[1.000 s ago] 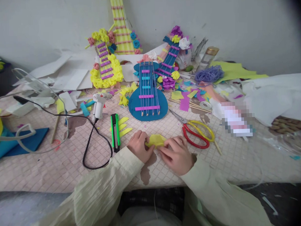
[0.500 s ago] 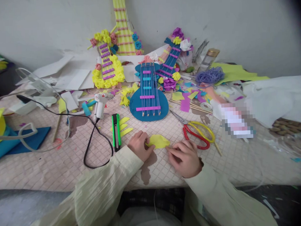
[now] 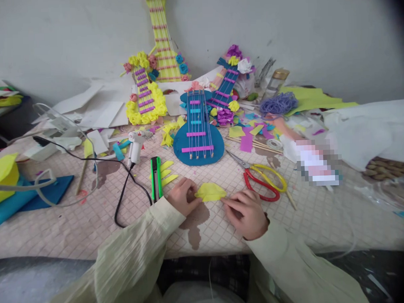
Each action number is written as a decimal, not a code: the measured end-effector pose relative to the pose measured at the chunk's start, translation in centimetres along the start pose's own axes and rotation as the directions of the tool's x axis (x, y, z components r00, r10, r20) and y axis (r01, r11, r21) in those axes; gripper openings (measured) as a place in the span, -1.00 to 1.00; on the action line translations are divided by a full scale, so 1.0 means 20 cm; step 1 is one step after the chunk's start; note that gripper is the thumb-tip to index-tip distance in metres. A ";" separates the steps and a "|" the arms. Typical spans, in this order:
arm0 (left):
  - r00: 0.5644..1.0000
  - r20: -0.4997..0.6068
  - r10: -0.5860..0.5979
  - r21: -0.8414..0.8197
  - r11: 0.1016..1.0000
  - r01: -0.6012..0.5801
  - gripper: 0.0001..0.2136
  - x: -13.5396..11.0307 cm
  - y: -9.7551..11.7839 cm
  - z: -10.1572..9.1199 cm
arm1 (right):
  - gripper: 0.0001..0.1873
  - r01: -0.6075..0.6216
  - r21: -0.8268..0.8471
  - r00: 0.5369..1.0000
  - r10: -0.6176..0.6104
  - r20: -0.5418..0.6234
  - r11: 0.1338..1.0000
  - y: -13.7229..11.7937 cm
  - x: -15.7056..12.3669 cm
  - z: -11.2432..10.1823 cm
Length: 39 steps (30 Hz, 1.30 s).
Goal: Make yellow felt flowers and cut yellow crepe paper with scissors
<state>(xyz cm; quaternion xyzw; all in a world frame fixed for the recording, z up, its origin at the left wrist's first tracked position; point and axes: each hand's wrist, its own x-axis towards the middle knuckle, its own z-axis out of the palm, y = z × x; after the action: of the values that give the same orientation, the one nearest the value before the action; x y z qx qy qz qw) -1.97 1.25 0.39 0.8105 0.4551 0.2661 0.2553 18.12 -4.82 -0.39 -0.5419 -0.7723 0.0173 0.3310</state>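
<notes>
A small piece of yellow crepe paper (image 3: 210, 192) is stretched between my two hands, just above the table. My left hand (image 3: 183, 196) pinches its left end between thumb and fingers. On the other end, my right hand (image 3: 244, 213) closes with thumb and forefinger. Beyond the paper lies a blue paper guitar (image 3: 198, 145) with purple and light-blue strips and pale strings. A green utility knife (image 3: 156, 178) rests left of my left hand, beside several yellow paper strips (image 3: 168, 172). Scissors with red and yellow handles (image 3: 263, 184) lie right of my right hand.
A white glue gun (image 3: 135, 149) stands at left, its black cord curling over the table. Decorated paper guitars (image 3: 146, 96) lean along the wall. Purple yarn (image 3: 278, 103), paper scraps and wooden sticks (image 3: 259, 145) lie at right; blue sheets (image 3: 54, 192) at left.
The yellow paper is spread wider and flatter between my fingers, its left end clearer of my left hand. Both hands keep hold of it. The view has shifted slightly.
</notes>
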 end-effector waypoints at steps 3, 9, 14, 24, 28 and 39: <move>0.999 -0.048 -0.008 0.017 1.000 0.009 -0.81 -0.01 0.00 0.00 | -0.80 0.015 0.054 0.999 -0.013 -0.041 0.998 0.01 0.00 -0.01; 0.996 -0.034 -0.087 -0.056 0.995 0.085 -0.80 0.02 0.00 0.01 | -0.79 -0.007 0.165 0.984 0.036 -0.173 0.986 0.02 0.00 -0.03; 0.984 0.030 -0.178 -0.086 0.980 0.180 -0.76 0.08 0.02 0.03 | -0.80 -0.022 0.199 0.966 0.073 -0.248 0.980 0.04 -0.02 -0.03; 0.953 0.300 -0.048 -0.491 0.849 0.197 -0.69 0.13 0.08 -0.04 | -0.73 -0.134 0.356 0.988 0.152 -0.025 0.925 0.05 0.12 -0.13; 0.913 0.404 0.047 -0.541 0.817 0.198 -0.65 0.16 0.14 -0.09 | -0.82 -0.241 0.447 0.911 0.042 0.410 0.861 -0.01 0.24 -0.15; 0.920 0.337 -0.201 -0.703 0.597 0.388 -0.61 0.07 0.16 0.03 | -0.75 -0.563 0.687 0.790 0.543 0.285 0.459 -0.04 0.20 0.00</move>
<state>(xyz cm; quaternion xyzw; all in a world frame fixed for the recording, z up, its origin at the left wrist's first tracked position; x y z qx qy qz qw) 0.93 0.85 2.33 0.5662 0.3982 0.2926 0.6597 16.61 -1.74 1.93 -0.5778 -0.4813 0.4430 0.4882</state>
